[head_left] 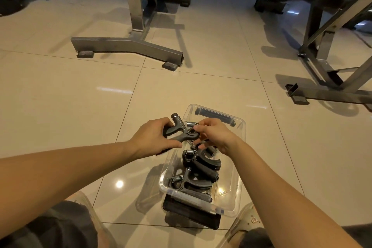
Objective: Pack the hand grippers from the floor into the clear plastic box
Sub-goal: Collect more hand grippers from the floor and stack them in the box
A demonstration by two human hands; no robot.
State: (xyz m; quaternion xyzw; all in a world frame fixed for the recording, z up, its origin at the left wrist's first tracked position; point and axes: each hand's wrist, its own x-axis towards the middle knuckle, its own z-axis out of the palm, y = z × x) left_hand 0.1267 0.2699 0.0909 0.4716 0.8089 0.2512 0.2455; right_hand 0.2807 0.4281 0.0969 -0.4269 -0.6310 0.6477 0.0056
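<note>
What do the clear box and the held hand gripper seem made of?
Clear box: glossy transparent plastic; floor shows through its walls. Hand gripper in the left hand and right hand: matte grey handles, probably plastic or rubber; shiny coiled spring, apparently metal.

Black hand grippers (pixel 198 169); clear box (pixel 239 133); beige tiles (pixel 60 96).

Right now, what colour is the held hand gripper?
Dark grey hand gripper, silver spring; head view shows it best.
</note>
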